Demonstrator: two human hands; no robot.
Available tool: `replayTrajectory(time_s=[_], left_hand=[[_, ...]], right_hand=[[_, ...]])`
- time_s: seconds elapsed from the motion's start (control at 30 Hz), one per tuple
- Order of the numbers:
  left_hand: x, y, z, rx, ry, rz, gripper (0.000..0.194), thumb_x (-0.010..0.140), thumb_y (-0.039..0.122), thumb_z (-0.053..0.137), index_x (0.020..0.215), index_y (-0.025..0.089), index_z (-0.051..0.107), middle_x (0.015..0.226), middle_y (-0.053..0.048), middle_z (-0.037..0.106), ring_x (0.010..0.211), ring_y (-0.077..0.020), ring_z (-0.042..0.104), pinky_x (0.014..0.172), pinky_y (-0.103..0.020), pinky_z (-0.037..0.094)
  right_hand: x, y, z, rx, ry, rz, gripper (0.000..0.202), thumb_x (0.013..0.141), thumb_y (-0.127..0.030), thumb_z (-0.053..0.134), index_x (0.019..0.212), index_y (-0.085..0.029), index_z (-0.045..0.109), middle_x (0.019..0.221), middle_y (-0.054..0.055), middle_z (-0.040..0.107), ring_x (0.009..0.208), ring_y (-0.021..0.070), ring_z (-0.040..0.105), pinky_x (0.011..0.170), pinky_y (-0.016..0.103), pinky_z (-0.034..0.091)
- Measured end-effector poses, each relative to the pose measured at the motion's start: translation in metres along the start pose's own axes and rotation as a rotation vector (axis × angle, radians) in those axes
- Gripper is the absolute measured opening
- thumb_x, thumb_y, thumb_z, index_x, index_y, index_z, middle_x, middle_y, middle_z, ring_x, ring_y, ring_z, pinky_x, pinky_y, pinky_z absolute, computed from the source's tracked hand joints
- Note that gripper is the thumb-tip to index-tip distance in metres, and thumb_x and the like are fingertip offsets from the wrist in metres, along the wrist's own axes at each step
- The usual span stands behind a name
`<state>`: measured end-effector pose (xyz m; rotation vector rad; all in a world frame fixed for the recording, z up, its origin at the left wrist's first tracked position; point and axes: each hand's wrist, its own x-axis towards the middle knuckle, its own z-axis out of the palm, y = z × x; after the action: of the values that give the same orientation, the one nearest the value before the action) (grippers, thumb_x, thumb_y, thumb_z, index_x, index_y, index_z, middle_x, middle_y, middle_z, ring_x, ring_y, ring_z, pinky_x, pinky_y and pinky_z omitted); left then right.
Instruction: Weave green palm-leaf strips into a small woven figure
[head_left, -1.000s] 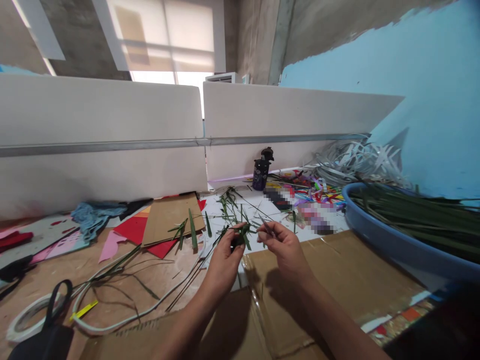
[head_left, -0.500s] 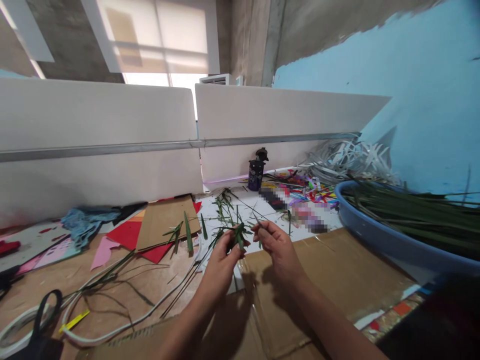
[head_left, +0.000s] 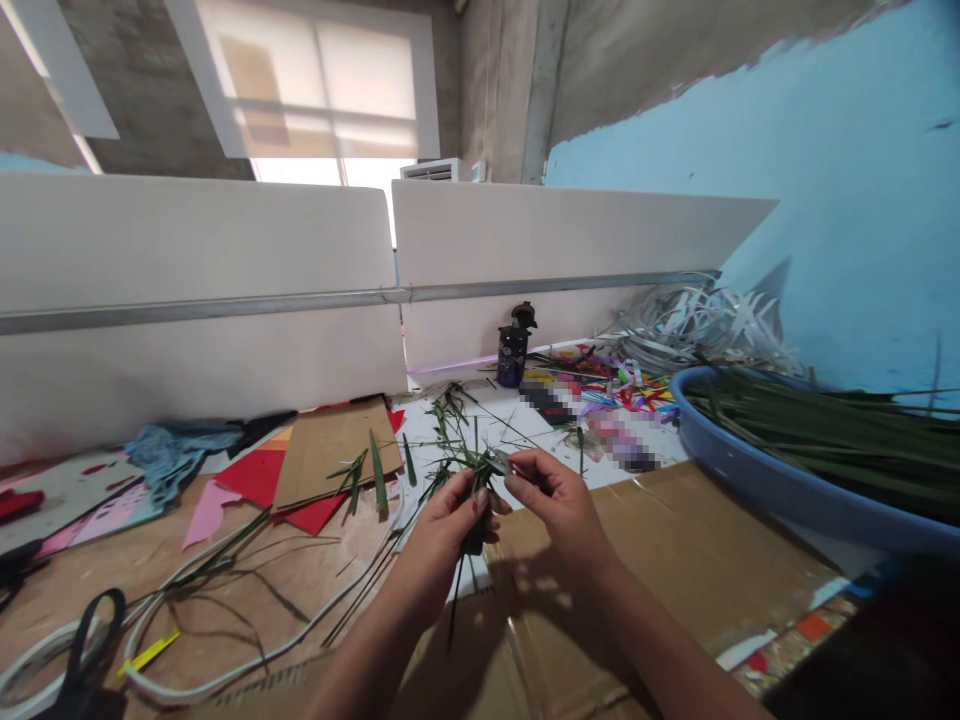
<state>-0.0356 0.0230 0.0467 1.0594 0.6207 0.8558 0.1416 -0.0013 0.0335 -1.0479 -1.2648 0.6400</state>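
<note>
A bundle of green leaf strips (head_left: 474,538) is pinched between the thumb and fingers of my left hand (head_left: 452,518), its thin ends pointing up and down. My right hand (head_left: 551,490) is closed just to the right, its thumb and forefinger on a small greyish blade-like piece (head_left: 498,461) that touches the top of the bundle. What exactly this piece is cannot be made out. Behind my hands, more thin green leaf bits (head_left: 448,408) lie on a white sheet (head_left: 420,402).
A blue basin (head_left: 742,478) of long green leaves stands at the right. Flattened cardboard (head_left: 675,560) lies under my forearms. Further back are a dark open-lidded bottle (head_left: 513,355), coloured ribbons and white strips (head_left: 675,325). Black-handled scissors (head_left: 86,650) and a white cord (head_left: 247,678) are at left.
The bundle in my left hand has turned, and its dark lower part now shows below my fingers. The piece in my right hand has moved left against the bundle.
</note>
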Motion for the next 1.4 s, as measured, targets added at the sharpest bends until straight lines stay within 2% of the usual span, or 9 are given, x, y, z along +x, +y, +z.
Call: replayTrajectory(time_s=[0.27, 0.5, 0.67, 0.8, 0.9, 1.07, 1.23, 1.4], left_hand=[[-0.003, 0.005, 0.003, 0.120, 0.008, 0.015, 0.046, 0.080, 0.052, 0.086, 0.106, 0.017, 0.070, 0.094, -0.005, 0.072, 0.075, -0.0142, 0.055, 0.072, -0.029, 0.042], [-0.002, 0.006, 0.001, 0.111, 0.015, 0.013, 0.044, 0.081, 0.052, 0.085, 0.103, 0.017, 0.071, 0.093, -0.006, 0.071, 0.074, -0.0144, 0.055, 0.070, -0.029, 0.042], [0.000, 0.009, 0.000, -0.019, 0.073, -0.002, 0.051, 0.073, 0.052, 0.093, 0.105, 0.018, 0.071, 0.095, -0.006, 0.071, 0.076, -0.0139, 0.057, 0.068, -0.028, 0.044], [-0.001, 0.012, 0.002, -0.107, 0.159, -0.045, 0.069, 0.061, 0.053, 0.098, 0.115, 0.018, 0.071, 0.092, -0.004, 0.069, 0.078, -0.0155, 0.060, 0.071, -0.029, 0.048], [-0.001, 0.010, 0.003, -0.118, 0.167, -0.044, 0.076, 0.060, 0.053, 0.099, 0.121, 0.018, 0.071, 0.087, -0.002, 0.068, 0.079, -0.0163, 0.062, 0.074, -0.030, 0.050], [-0.001, 0.006, 0.004, -0.106, 0.188, -0.057, 0.087, 0.061, 0.055, 0.098, 0.132, 0.017, 0.064, 0.086, -0.003, 0.070, 0.077, -0.0169, 0.063, 0.075, -0.031, 0.051], [-0.001, 0.003, 0.007, -0.085, 0.161, -0.037, 0.079, 0.063, 0.057, 0.096, 0.124, 0.017, 0.066, 0.085, -0.002, 0.068, 0.080, -0.0169, 0.062, 0.075, -0.030, 0.050], [-0.002, 0.000, 0.008, -0.054, 0.152, -0.048, 0.081, 0.067, 0.058, 0.093, 0.128, 0.016, 0.062, 0.086, -0.003, 0.068, 0.080, -0.0178, 0.062, 0.074, -0.030, 0.048]], right_hand=[[0.000, -0.004, -0.003, -0.055, 0.033, -0.005, 0.020, 0.085, -0.040, 0.078, 0.085, -0.022, 0.072, 0.071, -0.003, 0.057, 0.066, 0.0162, 0.049, 0.064, 0.030, 0.040], [-0.001, -0.006, -0.004, -0.063, 0.089, -0.025, 0.022, 0.088, -0.043, 0.076, 0.082, -0.022, 0.073, 0.070, -0.002, 0.061, 0.066, 0.0167, 0.052, 0.064, 0.031, 0.042], [-0.004, -0.002, -0.006, -0.283, 0.100, -0.199, 0.017, 0.088, -0.038, 0.078, 0.096, -0.023, 0.075, 0.075, -0.001, 0.064, 0.065, 0.0178, 0.057, 0.060, 0.031, 0.044], [-0.007, 0.001, -0.005, -0.510, 0.052, -0.421, 0.012, 0.096, -0.033, 0.073, 0.103, -0.023, 0.073, 0.082, 0.002, 0.070, 0.070, 0.0208, 0.064, 0.067, 0.035, 0.049], [-0.009, 0.002, -0.004, -0.616, 0.053, -0.508, 0.011, 0.100, -0.031, 0.069, 0.106, -0.023, 0.072, 0.083, 0.003, 0.072, 0.071, 0.0221, 0.066, 0.068, 0.037, 0.049], [-0.010, 0.003, -0.001, -0.705, 0.107, -0.561, 0.013, 0.103, -0.033, 0.067, 0.107, -0.022, 0.071, 0.081, 0.003, 0.071, 0.069, 0.0220, 0.066, 0.066, 0.036, 0.047], [-0.011, 0.002, 0.001, -0.728, 0.117, -0.570, 0.019, 0.107, -0.038, 0.061, 0.102, -0.022, 0.071, 0.078, 0.002, 0.069, 0.067, 0.0211, 0.065, 0.065, 0.034, 0.046], [-0.011, 0.003, 0.001, -0.754, 0.120, -0.575, 0.020, 0.109, -0.037, 0.058, 0.102, -0.022, 0.070, 0.079, 0.003, 0.071, 0.070, 0.0220, 0.067, 0.066, 0.034, 0.046]])
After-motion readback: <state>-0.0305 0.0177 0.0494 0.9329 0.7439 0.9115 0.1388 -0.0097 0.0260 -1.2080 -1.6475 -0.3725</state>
